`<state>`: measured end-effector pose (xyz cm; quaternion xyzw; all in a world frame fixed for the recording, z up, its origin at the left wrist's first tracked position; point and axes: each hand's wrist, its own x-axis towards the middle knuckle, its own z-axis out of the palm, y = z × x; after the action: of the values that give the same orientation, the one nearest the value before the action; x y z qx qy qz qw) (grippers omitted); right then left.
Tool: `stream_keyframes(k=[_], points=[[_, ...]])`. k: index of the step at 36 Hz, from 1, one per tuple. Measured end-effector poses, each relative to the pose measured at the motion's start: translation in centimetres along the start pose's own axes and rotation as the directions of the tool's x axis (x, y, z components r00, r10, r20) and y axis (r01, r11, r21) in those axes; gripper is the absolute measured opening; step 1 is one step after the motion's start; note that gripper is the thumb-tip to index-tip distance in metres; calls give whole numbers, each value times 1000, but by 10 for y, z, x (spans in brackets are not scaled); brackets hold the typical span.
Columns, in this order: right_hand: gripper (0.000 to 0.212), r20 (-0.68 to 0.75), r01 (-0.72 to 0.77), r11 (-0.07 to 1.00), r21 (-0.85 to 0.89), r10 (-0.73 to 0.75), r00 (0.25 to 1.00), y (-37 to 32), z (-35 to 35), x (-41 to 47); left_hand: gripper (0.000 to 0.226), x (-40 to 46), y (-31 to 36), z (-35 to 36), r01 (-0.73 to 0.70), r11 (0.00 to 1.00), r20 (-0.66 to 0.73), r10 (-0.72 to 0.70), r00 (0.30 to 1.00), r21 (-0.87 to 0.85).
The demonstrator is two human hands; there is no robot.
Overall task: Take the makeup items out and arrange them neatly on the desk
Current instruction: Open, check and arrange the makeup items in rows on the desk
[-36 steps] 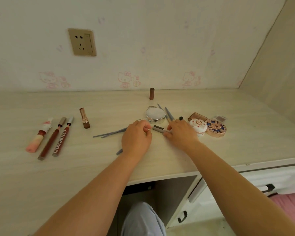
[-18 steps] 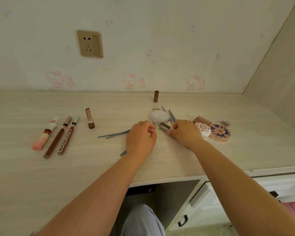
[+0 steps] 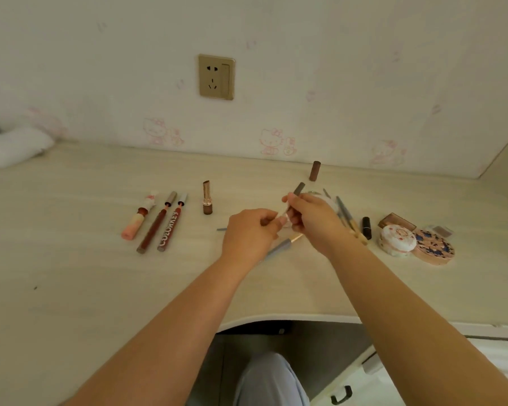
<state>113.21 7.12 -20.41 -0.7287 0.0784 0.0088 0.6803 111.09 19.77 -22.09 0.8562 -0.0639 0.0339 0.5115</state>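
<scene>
Pale wood-grain desk (image 3: pixel 71 288) runs wide under a wall papered with faint pink cartoon cats. Nearest the front edge the surface is bare, the largest open stretch, and the edge curves inward above the person's knees. Further in, both hands meet above the middle of the desk: the left hand (image 3: pixel 251 230) pinches the lower end of a slim grey makeup pencil with a clear cap (image 3: pixel 293 200), and the right hand (image 3: pixel 311 218) closes its fingers around the shaft, the grey tip pointing up toward the wall. Probably the pencil is being capped or checked before it is laid down; a firm hold near the joint and a straight push would do it well.

Just beneath the hands lies a grey-handled brush (image 3: pixel 282 247). Toward the left edge a row is already neat: a pink tube (image 3: pixel 135 225), two dark red lip pencils (image 3: pixel 162 224), then an upright gold lipstick (image 3: pixel 207 197). Free desk beside that lipstick suits the pencil. Toward the right edge round patterned compacts (image 3: pixel 398 240) crowd together, leaving little room. Farthest back, a brown cap (image 3: pixel 315 170) stands near the wall.
</scene>
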Motion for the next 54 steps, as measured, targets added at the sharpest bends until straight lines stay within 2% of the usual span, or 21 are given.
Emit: stream_keyframes(k=[7, 11, 17, 26, 29, 31, 32, 34, 36, 39, 43, 49, 54], points=[[30, 28, -41, 998, 42, 40, 999, 12, 46, 8, 16, -15, -32, -41, 114, 990, -83, -107, 991, 80], [32, 57, -93, 990, 103, 88, 994, 15, 70, 9, 18, -26, -41, -57, 133, 983, -142, -114, 983, 127], [33, 47, -144, 975, 172, 138, 989, 14, 90, 9, 20, -31, -40, -71, 156, 969, -148, -129, 981, 192], [36, 79, -123, 941, 316, 103, 992, 15, 108, 8, 24, -36, -29, -88, 155, 949, -158, -115, 981, 274], [36, 49, -148, 886, 439, 141, 989, 8, 103, 15, 26, -39, -30, -100, 172, 934, -132, -136, 982, 314], [34, -40, -140, 762, 633, 213, 976, -1, 76, 31, 24, -45, -41, -113, 219, 907, -149, -175, 973, 361], [34, -103, -98, 746, 659, 219, 970, -5, 60, 39, 22, -49, -47, -120, 253, 897, -176, -201, 964, 363], [34, -189, -30, 833, 553, 160, 969, -12, 46, 45, 21, -54, -56, -126, 307, 890, -214, -245, 945, 336], [34, -135, -3, 926, 379, 59, 989, -14, 61, 41, 23, -53, -59, -123, 341, 878, -217, -280, 935, 336], [34, -53, 14, 980, 201, -3, 999, -10, 89, 29, 26, -51, -54, -114, 340, 847, -215, -272, 938, 409], [35, -38, -8, 974, 224, 17, 999, -1, 93, 25, 27, -48, -52, -109, 314, 762, -261, -196, 945, 566], [35, -49, -57, 970, 235, 70, 996, 11, 94, 24, 27, -35, -58, -100, 317, 635, -292, -148, 945, 704], [35, -66, -42, 991, 128, 51, 997, 20, 87, 29, 29, -21, -66, -96, 318, 592, -321, -104, 941, 740]])
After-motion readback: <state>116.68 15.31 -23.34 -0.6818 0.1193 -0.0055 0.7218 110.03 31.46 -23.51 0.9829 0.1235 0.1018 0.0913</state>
